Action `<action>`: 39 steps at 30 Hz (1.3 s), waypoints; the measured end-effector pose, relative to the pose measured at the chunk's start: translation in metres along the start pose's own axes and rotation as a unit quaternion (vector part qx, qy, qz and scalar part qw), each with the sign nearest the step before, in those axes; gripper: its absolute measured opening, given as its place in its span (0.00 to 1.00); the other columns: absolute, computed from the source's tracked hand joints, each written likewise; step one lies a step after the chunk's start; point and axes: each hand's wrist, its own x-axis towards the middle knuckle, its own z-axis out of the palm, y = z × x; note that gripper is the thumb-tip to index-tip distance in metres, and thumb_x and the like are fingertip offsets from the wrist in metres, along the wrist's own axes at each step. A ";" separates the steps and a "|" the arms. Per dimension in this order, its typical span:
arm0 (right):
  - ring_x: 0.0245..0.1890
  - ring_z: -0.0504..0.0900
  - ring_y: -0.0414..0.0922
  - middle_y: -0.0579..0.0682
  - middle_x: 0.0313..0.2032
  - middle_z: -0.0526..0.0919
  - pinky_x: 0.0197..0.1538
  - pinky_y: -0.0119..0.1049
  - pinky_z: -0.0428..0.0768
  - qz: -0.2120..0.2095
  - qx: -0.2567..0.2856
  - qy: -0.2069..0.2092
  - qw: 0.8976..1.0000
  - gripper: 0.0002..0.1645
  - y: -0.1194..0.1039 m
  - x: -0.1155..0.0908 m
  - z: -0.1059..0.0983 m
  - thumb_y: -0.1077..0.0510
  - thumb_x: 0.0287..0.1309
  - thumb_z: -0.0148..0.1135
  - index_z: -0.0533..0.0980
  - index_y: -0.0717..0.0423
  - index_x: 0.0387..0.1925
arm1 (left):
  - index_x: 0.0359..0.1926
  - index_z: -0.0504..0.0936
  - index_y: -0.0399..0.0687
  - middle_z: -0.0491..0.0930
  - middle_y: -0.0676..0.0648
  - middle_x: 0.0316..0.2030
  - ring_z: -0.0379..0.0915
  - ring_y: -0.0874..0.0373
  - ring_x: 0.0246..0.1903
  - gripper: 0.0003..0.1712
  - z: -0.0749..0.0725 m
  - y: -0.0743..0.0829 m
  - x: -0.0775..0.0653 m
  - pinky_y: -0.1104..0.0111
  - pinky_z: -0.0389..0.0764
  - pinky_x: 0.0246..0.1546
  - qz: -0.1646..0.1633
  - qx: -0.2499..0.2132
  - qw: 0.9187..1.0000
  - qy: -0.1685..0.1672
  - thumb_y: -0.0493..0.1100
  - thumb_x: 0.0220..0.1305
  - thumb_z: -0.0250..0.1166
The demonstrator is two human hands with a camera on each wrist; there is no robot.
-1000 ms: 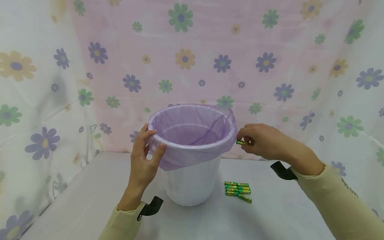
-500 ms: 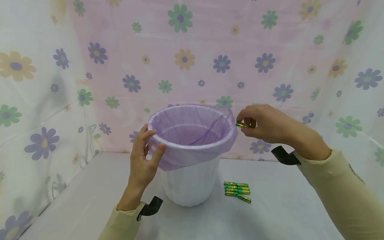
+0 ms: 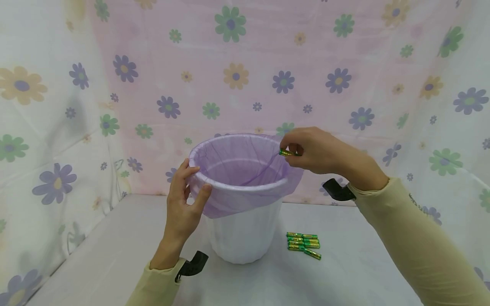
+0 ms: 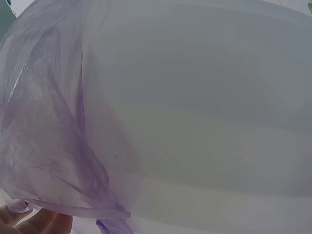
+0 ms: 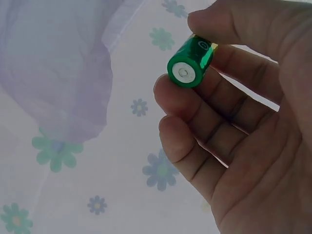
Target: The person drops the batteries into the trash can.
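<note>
A white trash can [image 3: 242, 240] stands on the table with a purple bin bag [image 3: 241, 200] lining it and folded over its rim. My left hand [image 3: 183, 206] grips the can's left rim through the bag, thumb on the near outer side. Over the right rim, my right hand [image 3: 325, 152] pinches a green and gold battery [image 3: 287, 152]. In the right wrist view, one flat end of that battery [image 5: 187, 66] faces the camera. Bag and can wall fill most of the left wrist view, with only some fingers [image 4: 36, 222] showing at its lower left.
To the right of the can, several green and gold batteries [image 3: 303, 242] lie in two side-by-side rows on the white tabletop [image 3: 344, 263]. A flowered cloth [image 3: 237, 55] hangs behind and at both sides.
My right hand rises with the battery from beside the can, then moves left over its right rim. My left hand stays on the rim, and the batteries on the table lie unmoved.
</note>
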 end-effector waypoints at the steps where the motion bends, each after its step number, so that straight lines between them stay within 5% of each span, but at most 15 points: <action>1: 0.26 0.68 0.39 0.41 0.25 0.71 0.30 0.33 0.70 0.000 0.003 -0.001 1.000 0.06 0.000 0.003 0.002 0.60 0.53 0.57 0.75 0.48 0.34 | 0.54 0.67 0.37 0.54 0.40 0.64 0.56 0.48 0.60 0.24 0.000 0.000 0.000 0.47 0.64 0.53 0.000 -0.001 1.000 0.000 0.33 0.55 0.61; 15: 0.30 0.70 0.41 0.43 0.28 0.73 0.34 0.33 0.71 0.019 0.021 -0.033 0.999 0.08 -0.001 0.030 0.022 0.60 0.51 0.58 0.77 0.51 0.36 | 0.54 0.67 0.41 0.54 0.41 0.65 0.56 0.50 0.61 0.24 0.001 -0.001 -0.001 0.49 0.64 0.54 0.007 -0.009 1.000 0.000 0.33 0.55 0.61; 39: 0.27 0.70 0.40 0.43 0.25 0.73 0.32 0.33 0.71 0.009 0.035 -0.049 0.998 0.07 0.003 0.041 0.049 0.60 0.49 0.60 0.78 0.52 0.34 | 0.54 0.67 0.41 0.55 0.40 0.64 0.56 0.48 0.61 0.24 0.000 0.002 0.000 0.48 0.64 0.53 0.001 0.001 1.000 -0.001 0.33 0.55 0.61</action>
